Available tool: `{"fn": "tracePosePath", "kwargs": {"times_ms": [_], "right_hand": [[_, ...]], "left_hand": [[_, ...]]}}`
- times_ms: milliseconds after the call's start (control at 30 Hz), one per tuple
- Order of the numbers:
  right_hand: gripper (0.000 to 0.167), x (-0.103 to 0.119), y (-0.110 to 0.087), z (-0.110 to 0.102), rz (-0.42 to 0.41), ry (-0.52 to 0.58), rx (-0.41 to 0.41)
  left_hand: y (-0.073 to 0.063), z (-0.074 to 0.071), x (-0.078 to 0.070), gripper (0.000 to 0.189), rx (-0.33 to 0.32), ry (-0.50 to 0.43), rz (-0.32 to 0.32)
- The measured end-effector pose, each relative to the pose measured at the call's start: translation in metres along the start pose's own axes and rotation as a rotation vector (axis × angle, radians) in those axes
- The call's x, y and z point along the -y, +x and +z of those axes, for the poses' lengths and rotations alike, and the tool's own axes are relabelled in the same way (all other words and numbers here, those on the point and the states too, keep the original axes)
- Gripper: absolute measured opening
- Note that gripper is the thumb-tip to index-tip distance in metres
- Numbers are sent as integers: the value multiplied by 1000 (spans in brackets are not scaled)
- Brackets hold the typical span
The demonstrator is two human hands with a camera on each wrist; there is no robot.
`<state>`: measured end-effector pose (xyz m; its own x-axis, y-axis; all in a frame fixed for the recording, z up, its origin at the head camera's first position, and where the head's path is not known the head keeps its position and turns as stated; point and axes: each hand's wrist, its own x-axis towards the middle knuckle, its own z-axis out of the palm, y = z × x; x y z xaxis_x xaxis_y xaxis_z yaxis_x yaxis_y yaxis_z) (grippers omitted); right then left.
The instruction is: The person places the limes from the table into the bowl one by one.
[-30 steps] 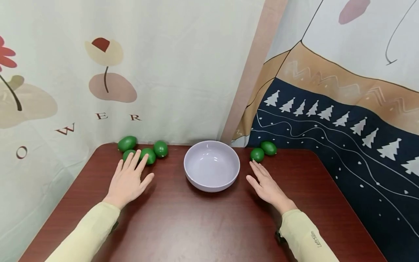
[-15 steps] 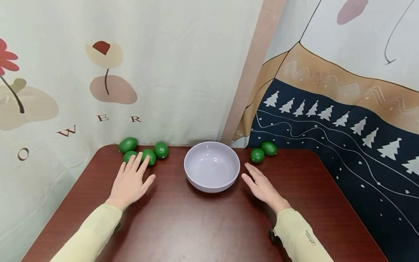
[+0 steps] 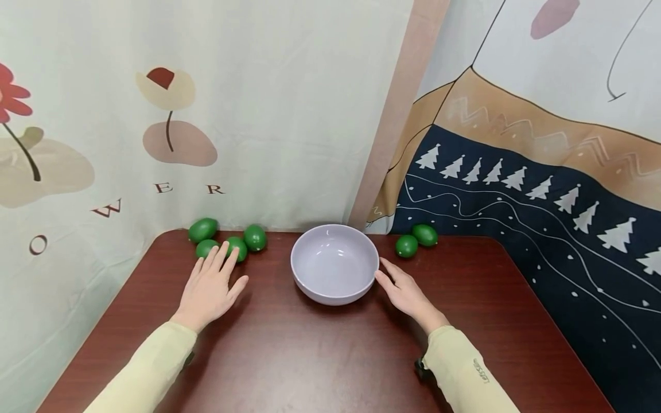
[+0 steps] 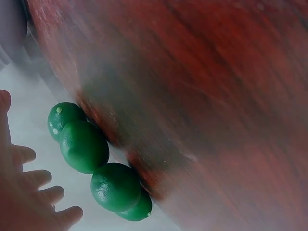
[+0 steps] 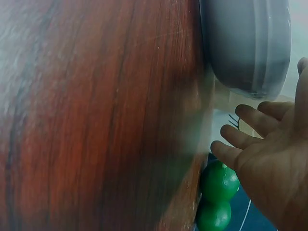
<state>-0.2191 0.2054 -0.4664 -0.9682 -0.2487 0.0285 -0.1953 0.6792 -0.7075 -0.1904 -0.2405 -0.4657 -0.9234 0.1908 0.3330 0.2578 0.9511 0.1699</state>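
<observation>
your left hand had spread fingers, gripping nothing, near four limes; your right hand, fingers unclenched, was at the bowl near the back of the table, contact unclear, with two more limes beyond

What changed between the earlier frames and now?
The right hand moved leftward from near the two green fruits to the right side of the bowl; contact is unclear. No grasp or release shows. The left hand stayed spread near the four green fruits; bowl and fruits stayed put.
</observation>
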Motion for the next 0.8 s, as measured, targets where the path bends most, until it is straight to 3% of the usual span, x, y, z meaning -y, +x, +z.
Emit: {"fn": "tracePosePath", "kwargs": {"times_ms": [500,800], "right_hand": [[60,5,2,4,-3,9,-2],[63,6,4,2,37,52,46]], "left_hand": [[10,5,-5,67,2,-36,12],[18,10,-8,67,-6,-43,6]]}}
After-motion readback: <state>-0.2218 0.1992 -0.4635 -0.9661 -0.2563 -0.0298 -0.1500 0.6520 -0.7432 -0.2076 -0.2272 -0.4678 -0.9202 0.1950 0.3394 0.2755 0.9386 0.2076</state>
